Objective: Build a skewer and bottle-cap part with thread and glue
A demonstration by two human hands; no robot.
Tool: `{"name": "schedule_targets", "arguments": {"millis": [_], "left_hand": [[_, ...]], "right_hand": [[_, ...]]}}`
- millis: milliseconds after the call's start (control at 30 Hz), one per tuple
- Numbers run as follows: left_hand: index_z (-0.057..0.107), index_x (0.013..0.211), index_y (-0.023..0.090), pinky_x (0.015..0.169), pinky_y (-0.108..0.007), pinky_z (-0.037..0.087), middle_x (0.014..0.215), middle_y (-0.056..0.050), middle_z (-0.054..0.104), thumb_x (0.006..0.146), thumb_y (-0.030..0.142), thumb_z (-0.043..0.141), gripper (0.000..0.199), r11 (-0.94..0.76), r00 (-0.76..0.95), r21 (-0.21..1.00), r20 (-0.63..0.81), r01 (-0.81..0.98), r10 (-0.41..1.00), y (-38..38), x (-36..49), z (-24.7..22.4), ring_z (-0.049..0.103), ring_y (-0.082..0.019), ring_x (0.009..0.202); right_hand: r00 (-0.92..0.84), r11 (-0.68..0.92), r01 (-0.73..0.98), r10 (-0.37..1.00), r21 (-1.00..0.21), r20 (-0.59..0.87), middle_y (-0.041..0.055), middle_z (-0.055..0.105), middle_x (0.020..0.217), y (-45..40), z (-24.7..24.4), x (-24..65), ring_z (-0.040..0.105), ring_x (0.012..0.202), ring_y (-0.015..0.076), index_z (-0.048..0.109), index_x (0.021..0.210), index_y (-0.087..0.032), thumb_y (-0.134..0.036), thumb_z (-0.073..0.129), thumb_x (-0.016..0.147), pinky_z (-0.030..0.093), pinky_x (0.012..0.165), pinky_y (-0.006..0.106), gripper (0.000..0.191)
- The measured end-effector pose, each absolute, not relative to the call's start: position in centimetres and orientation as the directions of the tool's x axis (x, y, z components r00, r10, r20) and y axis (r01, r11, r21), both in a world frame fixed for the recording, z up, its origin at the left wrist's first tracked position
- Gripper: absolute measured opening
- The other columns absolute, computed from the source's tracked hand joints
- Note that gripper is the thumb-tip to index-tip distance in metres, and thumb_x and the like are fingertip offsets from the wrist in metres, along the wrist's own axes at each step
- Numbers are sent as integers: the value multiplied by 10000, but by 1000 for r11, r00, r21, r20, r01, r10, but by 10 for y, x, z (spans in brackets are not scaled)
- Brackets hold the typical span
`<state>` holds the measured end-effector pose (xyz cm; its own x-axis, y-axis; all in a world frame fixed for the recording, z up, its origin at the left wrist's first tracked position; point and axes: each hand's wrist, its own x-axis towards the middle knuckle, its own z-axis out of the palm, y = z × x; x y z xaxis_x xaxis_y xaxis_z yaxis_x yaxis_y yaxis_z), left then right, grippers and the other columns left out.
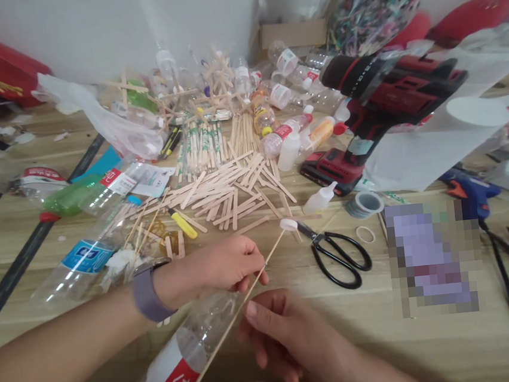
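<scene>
My left hand (228,262), with a purple band at the wrist, is closed with its fingertips around a thin wooden stick (219,341). The stick slants along a clear plastic bottle (201,340) with a red and white label, lying close to my body. My left fingers partly hide the bottle's narrow end. My right hand (289,326) hovers beside that end, thumb tip near the stick, its fingers loosely curled and apart. At the stick's far end is a white bottle cap (289,225). Black-handled scissors (337,258) lie to the right of it.
Loose craft sticks (232,193) are heaped mid-table. A red cordless drill (376,101) stands at the right, near a tape roll (364,204), a rubber band (365,234) and a glue gun (474,188). A yellow-handled tool (183,223) and a blue-labelled bottle (85,258) lie left.
</scene>
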<state>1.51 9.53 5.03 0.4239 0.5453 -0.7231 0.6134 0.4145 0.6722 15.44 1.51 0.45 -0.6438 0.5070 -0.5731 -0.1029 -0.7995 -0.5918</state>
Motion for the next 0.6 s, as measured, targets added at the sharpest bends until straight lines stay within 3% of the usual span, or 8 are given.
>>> {"name": "schedule_targets", "arguments": {"millis": [167,433,600], "left_hand": [[624,723,170,457,-205,290,569,49,521,762,303,485,196,294,376,681,-655,671,656,92,16,46,412,-98,503],[530,753,207,420,-212,323,496,83,458,765,280,461,101,424,367,656,-726,625,582,86,19,43,419,-105,406],[569,726,186,460,-200,310,575,62,477,762,294,474,148,236,390,673,-638,701,664,88,14,52,427,-102,522]], "right_hand": [[-625,-802,-295,573,-519,-530,-57,582,512,14,2,153,351,252,2,589,690,-146,-642,724,694,134,254,175,514],[-565,-761,-199,604,-617,-563,-64,581,505,19,-1,144,384,269,10,555,693,-163,-638,736,665,189,269,158,510],[-581,-717,-112,609,-688,-541,-56,592,552,17,0,143,444,297,33,529,714,-180,-711,690,640,254,272,152,559]]}}
